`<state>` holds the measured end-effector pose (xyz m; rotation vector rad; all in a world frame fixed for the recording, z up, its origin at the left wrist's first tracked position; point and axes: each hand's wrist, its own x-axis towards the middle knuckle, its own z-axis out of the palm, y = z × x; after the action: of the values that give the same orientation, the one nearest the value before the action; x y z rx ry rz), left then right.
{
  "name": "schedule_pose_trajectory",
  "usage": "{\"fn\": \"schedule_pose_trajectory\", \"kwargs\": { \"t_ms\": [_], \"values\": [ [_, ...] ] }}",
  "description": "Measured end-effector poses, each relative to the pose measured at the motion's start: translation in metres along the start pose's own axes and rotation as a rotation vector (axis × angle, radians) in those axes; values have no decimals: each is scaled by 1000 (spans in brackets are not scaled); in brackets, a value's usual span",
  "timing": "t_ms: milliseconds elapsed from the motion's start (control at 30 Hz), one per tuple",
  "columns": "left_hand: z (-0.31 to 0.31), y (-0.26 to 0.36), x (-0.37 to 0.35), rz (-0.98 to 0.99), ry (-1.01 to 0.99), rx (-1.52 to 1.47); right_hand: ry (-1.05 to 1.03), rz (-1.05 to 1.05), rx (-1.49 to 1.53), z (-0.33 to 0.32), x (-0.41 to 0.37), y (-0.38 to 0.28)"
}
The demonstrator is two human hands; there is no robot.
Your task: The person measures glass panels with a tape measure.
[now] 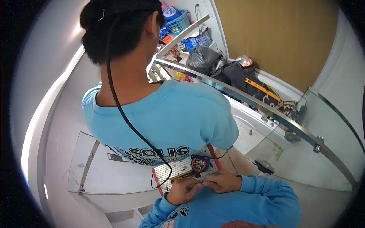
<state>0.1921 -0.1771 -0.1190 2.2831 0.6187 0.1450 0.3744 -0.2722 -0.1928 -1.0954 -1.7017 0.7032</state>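
The left hand point(183, 192) and the right hand point(225, 182) are seen close together, fingertips meeting, low against the back of a co-worker in a light blue shirt point(171, 114). The left hand is closed, with its fingers curled in and pinched at the lower edge of a silver finned box point(176, 173). What is held between them is too small to be made out. The right hand is curled shut as well, knuckles up, its fingertips pressed to that same edge just beside those of the left.

The box is found directly above both hands and touching them. It is tilted and has a red piece at each end, and how it is fixed to the shirt cannot be told. A tape measure point(199, 164), black with a red and yellow face, is seen just above the right hand's fingertips, lying against the box. A black cable point(122, 110) is traced from the box, above the left hand, up across the shirt towards the co-worker's head.

Well above the right hand a curved metal rail point(243, 99) is seen, with a black bag point(205, 60) and an orange level point(263, 88) beyond it. A blue basket point(178, 22) is glimpsed higher up. Out past the left hand, a glass panel point(102, 167) is seen against the white wall
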Motion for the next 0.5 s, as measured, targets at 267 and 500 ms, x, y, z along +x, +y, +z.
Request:
{"fn": "schedule_pose_trajectory", "kwargs": {
  "t_ms": [267,500],
  "values": [
    [1,2,10,-151,141,-71,120,15,56,-4,21,22],
    [9,-19,-2,-85,204,-66,156,102,199,7,11,38]
  ]
}}
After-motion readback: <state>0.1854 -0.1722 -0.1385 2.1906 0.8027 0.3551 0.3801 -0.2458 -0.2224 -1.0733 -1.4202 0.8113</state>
